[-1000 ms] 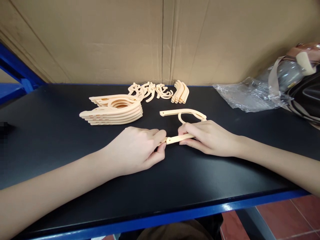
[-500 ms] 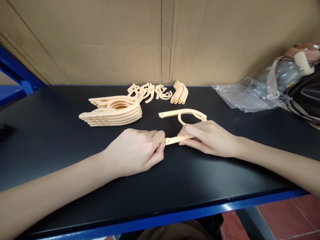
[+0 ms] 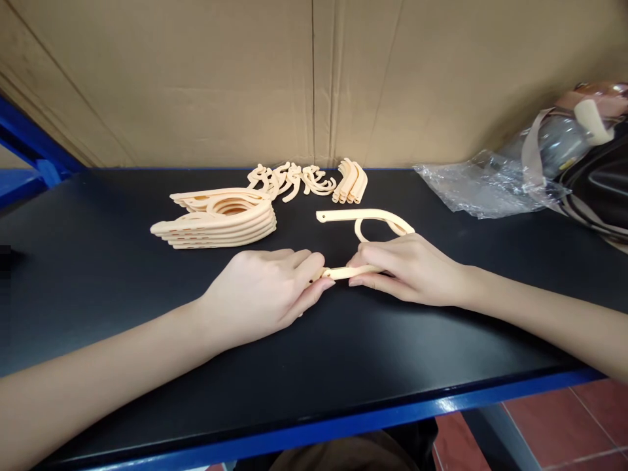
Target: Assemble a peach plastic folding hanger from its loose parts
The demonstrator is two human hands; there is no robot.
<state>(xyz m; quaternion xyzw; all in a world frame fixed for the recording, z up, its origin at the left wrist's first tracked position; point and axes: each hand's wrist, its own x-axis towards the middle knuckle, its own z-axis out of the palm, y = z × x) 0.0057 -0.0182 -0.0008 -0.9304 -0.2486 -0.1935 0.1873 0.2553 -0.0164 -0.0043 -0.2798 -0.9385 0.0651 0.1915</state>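
Observation:
My right hand is closed on a cream plastic folding clothes hanger, whose long arm and round hook part show beyond the knuckles. A second arm of the hanger points left from between my right thumb and fingers. At its tip my left hand pinches a cream hanger arm piece, mostly hidden by the fingers. The two ends meet, but whether they are joined I cannot tell.
Beyond my left hand lies a stack of folded hangers. Loose hooks and a bundle of curved arm pieces sit by the cardboard wall. Clear plastic wrap and a black bag occupy the right. A blue edge borders the black table.
The hanger has tilted slightly in my right hand, its far arm shifting up and right. My left thumb has slid right, over the end of the near arm.

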